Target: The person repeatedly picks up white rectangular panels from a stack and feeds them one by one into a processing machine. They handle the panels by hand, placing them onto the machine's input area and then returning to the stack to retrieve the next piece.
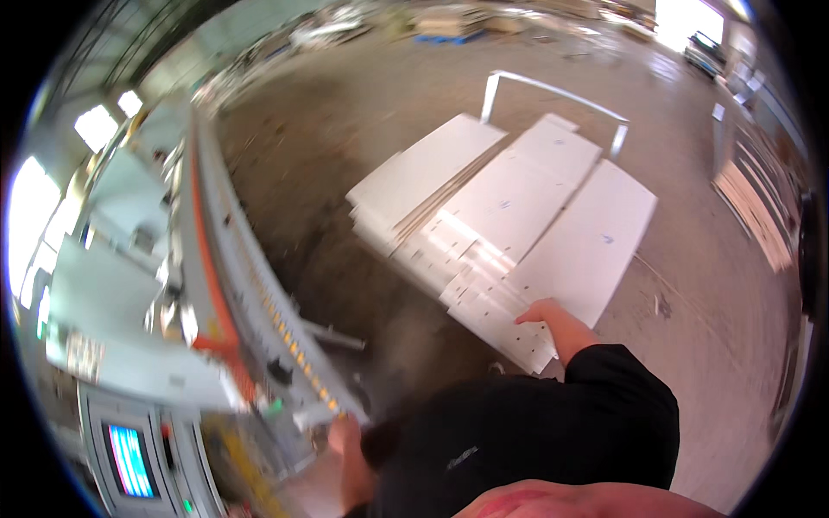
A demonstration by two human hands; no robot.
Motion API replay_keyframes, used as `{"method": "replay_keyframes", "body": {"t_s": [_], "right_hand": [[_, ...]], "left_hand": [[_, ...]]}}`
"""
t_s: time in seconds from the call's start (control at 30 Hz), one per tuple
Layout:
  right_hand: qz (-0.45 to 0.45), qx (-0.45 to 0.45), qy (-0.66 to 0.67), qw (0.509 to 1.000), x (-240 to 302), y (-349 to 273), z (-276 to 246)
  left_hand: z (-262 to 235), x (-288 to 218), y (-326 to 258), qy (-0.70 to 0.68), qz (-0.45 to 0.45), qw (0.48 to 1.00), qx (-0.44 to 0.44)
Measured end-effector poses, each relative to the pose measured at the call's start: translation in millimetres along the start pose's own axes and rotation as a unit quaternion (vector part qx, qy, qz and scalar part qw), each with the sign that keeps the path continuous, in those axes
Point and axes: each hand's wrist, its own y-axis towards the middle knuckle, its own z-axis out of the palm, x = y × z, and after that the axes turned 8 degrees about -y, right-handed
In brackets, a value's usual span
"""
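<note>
your right hand (542,312) is hovering half-open over white panels (544,186) stacked beside the machine (226,224); your left hand (344,433) is showing no clear grip. many panels seem to be waiting; finished ones aren't showing distinctly.

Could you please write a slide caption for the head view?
Right hand at the stacked white panels, left hand by the near end of a long machine.

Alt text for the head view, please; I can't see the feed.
A person's right hand is at the near end of stacked white panels, with a pale metal frame behind them. Their left hand is by the near end of a long machine; a lit screen shows at lower left.
</note>
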Motion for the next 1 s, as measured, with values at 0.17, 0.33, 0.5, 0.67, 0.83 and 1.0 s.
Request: {"method": "replay_keyframes", "body": {"t_s": [0.17, 0.33, 0.5, 0.67, 0.83, 1.0], "right_hand": [[-0.005, -0.008, 0.000, 1.000, 1, -4, 3], [0.004, -0.023, -0.004, 1.000, 4, -10, 5], [0.011, -0.045, 0.021, 0.999, 4, -12, 6], [0.015, -0.033, 0.012, 0.999, 7, -11, 4], [0.026, -0.054, 0.015, 0.998, 1, -3, 11], [0.014, -0.039, 0.005, 0.999, 18, -20, 7]], "left_hand": [[-4, 7, 8, -0.005, -0.015, 1.000, 0.019], [-10, 4, 0, -0.022, -0.007, 1.000, 0.004], [-6, 9, 3, -0.043, 0.004, 0.999, -0.009], [-6, 8, 5, -0.040, 0.008, 0.999, -0.005], [-7, 4, 6, -0.031, 0.006, 1.000, -0.004], [-6, 9, 4, -0.021, -0.003, 1.000, 0.003]]}}
